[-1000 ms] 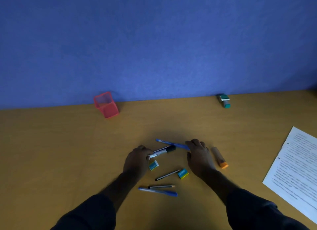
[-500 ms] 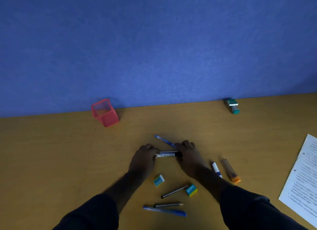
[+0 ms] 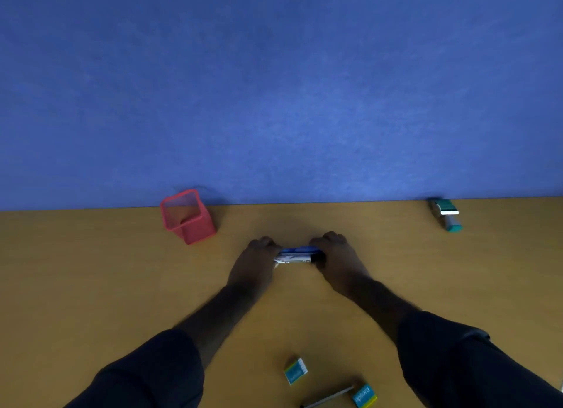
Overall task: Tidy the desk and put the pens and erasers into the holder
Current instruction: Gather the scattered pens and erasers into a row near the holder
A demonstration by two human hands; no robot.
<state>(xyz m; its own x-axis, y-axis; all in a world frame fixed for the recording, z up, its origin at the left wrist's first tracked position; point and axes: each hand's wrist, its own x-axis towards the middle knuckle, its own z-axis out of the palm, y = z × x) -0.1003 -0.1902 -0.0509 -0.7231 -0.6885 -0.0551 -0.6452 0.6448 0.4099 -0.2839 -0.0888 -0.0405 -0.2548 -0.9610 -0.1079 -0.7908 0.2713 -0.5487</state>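
Both hands hold a bundle of pens between them above the desk: a white marker with a black cap [image 3: 294, 258] and a blue pen [image 3: 300, 250] lying alongside it. My left hand [image 3: 256, 263] grips the left ends, my right hand [image 3: 336, 260] grips the right ends. The red mesh holder [image 3: 187, 217] stands to the left, by the blue wall, apart from the hands. Two teal erasers [image 3: 295, 371] [image 3: 364, 396] and a thin dark pen [image 3: 329, 396] lie on the desk near the bottom edge.
A green stapler [image 3: 445, 214] lies at the back right by the blue wall. The wooden desk [image 3: 91, 285] stretches across the whole width.
Both hands have carried the marker and blue pen farther from me, toward the holder. The view tilted up, so the erasers and thin pen slid toward the bottom edge and the paper left view.
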